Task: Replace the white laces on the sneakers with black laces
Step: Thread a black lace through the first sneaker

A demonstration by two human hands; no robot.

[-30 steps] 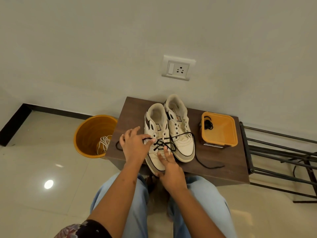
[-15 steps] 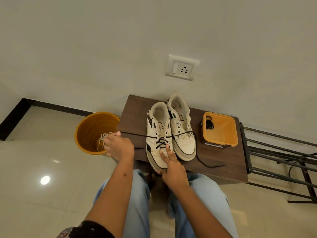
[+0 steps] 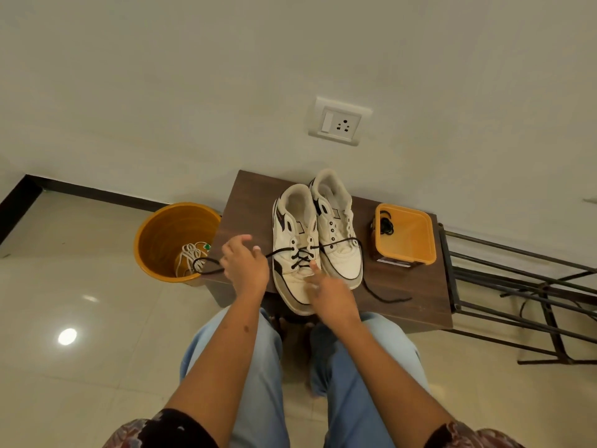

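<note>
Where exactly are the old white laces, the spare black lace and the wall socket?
White laces [image 3: 190, 253], head view: on the bundle lying inside the orange bucket.
Spare black lace [image 3: 386, 226], head view: on the coil in the orange tray's left corner.
Wall socket [image 3: 340, 121], head view: on its white faceplate.

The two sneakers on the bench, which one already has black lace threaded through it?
The left sneaker, nearer the orange bucket: black lace crisscrosses its lower eyelets. The right sneaker has empty eyelets; the lace only drapes over it.
</note>
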